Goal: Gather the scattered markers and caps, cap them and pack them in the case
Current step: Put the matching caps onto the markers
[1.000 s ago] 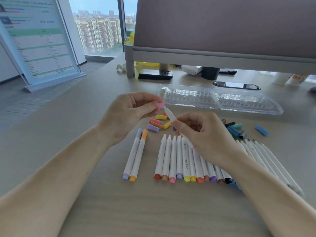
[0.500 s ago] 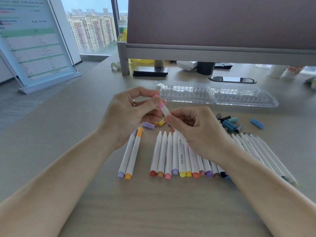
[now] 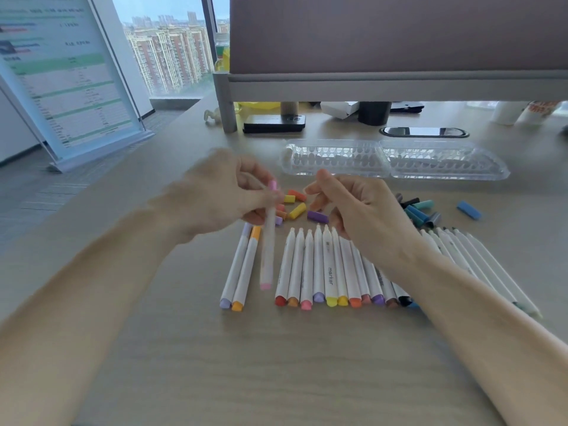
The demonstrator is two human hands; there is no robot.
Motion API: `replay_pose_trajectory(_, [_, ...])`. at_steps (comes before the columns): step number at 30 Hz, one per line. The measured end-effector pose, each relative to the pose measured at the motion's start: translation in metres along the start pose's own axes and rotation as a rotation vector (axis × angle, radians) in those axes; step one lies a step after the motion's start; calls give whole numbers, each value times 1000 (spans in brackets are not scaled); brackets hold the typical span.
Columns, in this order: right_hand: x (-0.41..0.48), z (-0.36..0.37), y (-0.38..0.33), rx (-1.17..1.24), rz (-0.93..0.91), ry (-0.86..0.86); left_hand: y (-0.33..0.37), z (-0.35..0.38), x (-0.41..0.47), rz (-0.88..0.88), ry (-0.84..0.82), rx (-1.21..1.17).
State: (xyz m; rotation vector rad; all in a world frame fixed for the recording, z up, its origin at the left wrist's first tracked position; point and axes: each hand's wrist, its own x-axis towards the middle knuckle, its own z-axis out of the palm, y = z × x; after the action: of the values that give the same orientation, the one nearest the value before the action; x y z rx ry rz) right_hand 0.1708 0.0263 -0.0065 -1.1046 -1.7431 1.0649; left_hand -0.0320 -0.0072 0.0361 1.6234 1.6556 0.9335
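Marker (image 3: pixel 268 241), pink at both ends and blurred, hangs nearly upright in my left hand (image 3: pixel 221 192), pinched near its capped top between thumb and fingertips. It is held above the table (image 3: pixel 276 364), just beside the two capped markers (image 3: pixel 242 265) lying there in lavender and orange. Watching from the remote desk, I judge the capping of this one done: the pink cap (image 3: pixel 273 185) looks seated, though the blur keeps me from being sure. The next move, as I read it, calls for laying it alongside that finished pair, then matching a loose cap to the next pen. My right hand (image 3: pixel 362 210) hovers over the row of uncapped markers (image 3: pixel 322 265), fingers loosely curled and apparently holding nothing. Between the hands lie the warm-coloured caps (image 3: pixel 295 207) and a purple cap (image 3: pixel 317 216). Dark and teal caps (image 3: pixel 418 210) sit beyond the right hand, with a blue cap (image 3: pixel 468 209) apart from them. More white markers (image 3: pixel 479 265) fan out at right. The clear case (image 3: pixel 393 159) lies open in two halves farther back on the table; I cannot tell whether anything is packed in it.
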Motion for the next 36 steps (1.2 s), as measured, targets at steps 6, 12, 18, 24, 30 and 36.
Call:
replay_pose_trajectory(6, [0, 0, -1, 6, 14, 55, -6, 18, -2, 7, -8, 473])
replay_pose_trajectory(12, [3, 1, 1, 7, 28, 84, -6, 24, -1, 33, 95, 626])
replay_pose_trajectory(18, [2, 1, 0, -2, 16, 81, 5, 35, -3, -34, -49, 675])
replay_pose_trajectory(24, [2, 1, 0, -3, 19, 82, 8, 39, 0, -76, -68, 734])
replay_pose_trajectory(30, [4, 2, 3, -13, 21, 89, 11, 42, 1, -75, -77, 749])
replay_pose_trajectory(36, [6, 1, 5, -6, 30, 112, 6, 31, 6, -82, -2, 590])
